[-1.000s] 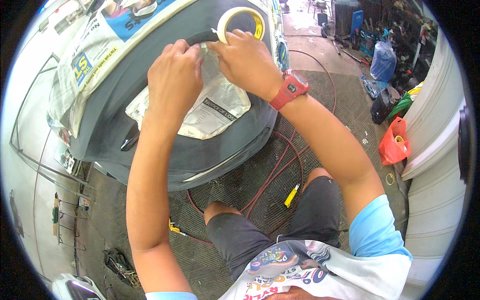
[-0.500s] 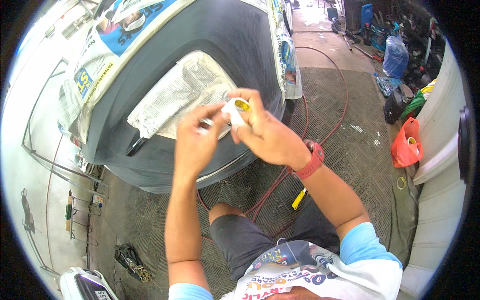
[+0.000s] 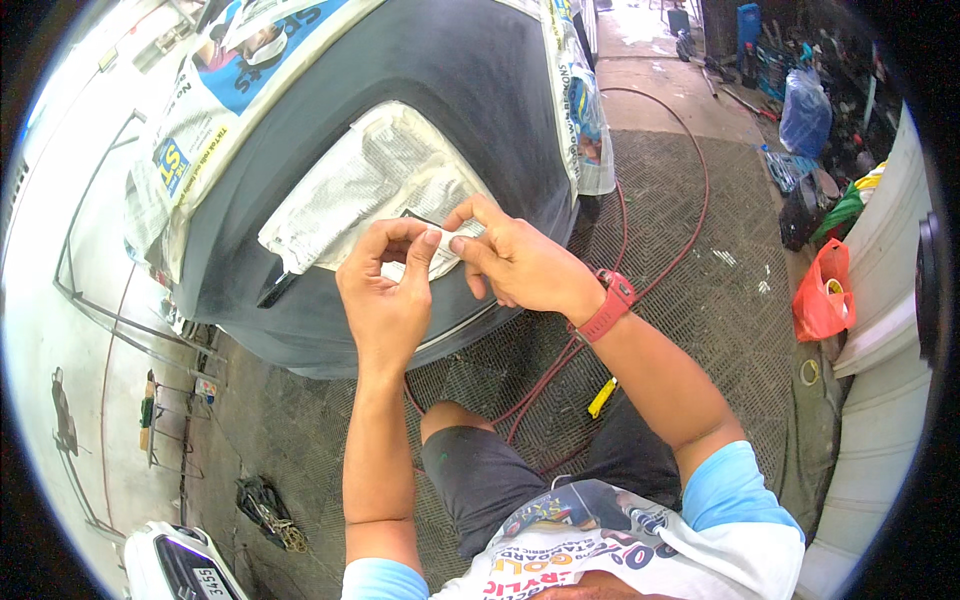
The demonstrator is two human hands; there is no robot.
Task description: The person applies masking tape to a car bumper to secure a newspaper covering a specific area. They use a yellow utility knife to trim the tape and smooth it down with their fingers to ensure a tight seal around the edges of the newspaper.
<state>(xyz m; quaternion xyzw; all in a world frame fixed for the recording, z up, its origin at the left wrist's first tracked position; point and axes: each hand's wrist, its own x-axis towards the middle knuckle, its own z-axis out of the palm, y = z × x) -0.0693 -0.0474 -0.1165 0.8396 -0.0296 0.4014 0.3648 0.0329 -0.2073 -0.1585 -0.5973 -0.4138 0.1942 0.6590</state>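
Note:
In front of the car panel, my left hand and my right hand meet with fingertips pinched. Between them is a small white piece of tape, held at its left end by my left thumb and finger and at its right end by my right ones. The tape roll cannot be made out now. Just behind my hands, a sheet of newspaper covers the recess in the dark grey car panel. More newspaper masks the body along the left edge.
Red hoses run over the patterned floor mat. A yellow-handled tool lies near my knees. On the right are an orange bag, another tape roll and a blue bag. A white car stands lower left.
The white tape roll with a yellow inside, earlier in my right hand, has gone from sight. Both hands have lowered slightly and now pinch a small white piece between them.

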